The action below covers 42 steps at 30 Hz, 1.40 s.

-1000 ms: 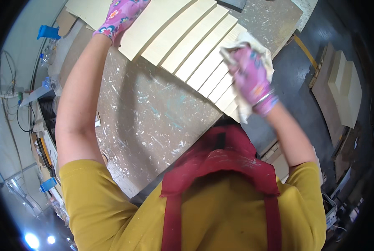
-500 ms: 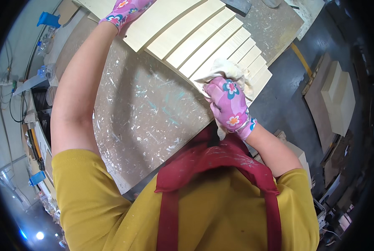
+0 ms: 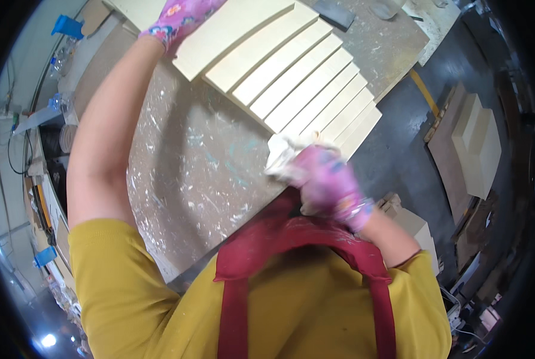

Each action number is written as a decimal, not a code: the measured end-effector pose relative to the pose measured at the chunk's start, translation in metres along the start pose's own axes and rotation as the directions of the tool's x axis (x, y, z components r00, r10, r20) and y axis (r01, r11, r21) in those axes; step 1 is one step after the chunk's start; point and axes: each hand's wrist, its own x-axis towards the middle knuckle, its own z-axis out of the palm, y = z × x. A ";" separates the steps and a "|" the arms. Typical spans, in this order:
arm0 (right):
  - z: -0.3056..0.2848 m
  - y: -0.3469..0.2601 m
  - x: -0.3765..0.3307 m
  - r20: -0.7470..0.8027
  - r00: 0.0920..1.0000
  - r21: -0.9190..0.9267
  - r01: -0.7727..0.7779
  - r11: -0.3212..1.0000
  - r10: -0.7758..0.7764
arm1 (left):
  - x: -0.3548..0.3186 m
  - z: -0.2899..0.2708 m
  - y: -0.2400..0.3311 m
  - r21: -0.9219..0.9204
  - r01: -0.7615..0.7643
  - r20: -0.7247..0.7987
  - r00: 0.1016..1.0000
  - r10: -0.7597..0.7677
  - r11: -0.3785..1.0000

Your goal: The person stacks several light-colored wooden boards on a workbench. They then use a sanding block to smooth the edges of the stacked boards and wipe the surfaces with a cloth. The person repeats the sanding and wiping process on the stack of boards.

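Observation:
A pale cream stepped wooden panel, made of several overlapping slats, lies slanted across the workbench. My right hand, in a pink flowered glove, is closed on a crumpled white cloth at the panel's near corner. Motion blurs this hand, and part of the cloth lies under it. At the top edge my left hand, in a matching glove, rests by the panel's far left part. Its fingers run out of the picture, so their grip is hidden.
White paint flecks cover the brown bench top. A dark grey block lies beyond the panel. On the right, another cream stepped piece leans with a brown board above the dark floor. Bottles and a blue-handled thing stand at far left.
My right hand has drawn the cloth down and slightly left, from the slats' face toward the panel's near corner. The left hand keeps its place.

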 end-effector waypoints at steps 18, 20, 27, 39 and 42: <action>0.033 0.067 0.014 -0.239 0.965 -0.116 0.079 0.990 -0.105 | -0.005 -0.006 0.002 -0.045 0.040 0.039 0.999 -0.038 0.998; 0.023 0.087 0.014 -0.104 0.980 -0.092 0.163 0.982 -0.172 | -0.010 -0.006 -0.005 -0.079 0.035 0.026 0.999 -0.033 0.996; -0.066 0.199 0.054 -0.553 0.824 -0.049 -0.182 0.982 0.125 | 0.006 -0.009 0.005 -0.092 0.020 -0.004 1.000 -0.021 0.996; 0.003 0.113 0.049 -0.413 0.903 -0.099 0.080 0.992 -0.114 | -0.004 -0.003 -0.001 -0.071 0.016 -0.007 1.000 -0.017 0.997; -0.055 0.193 0.069 -0.487 0.802 0.101 -0.343 0.934 0.347 | -0.005 -0.002 0.002 -0.040 0.029 -0.002 1.000 -0.029 0.999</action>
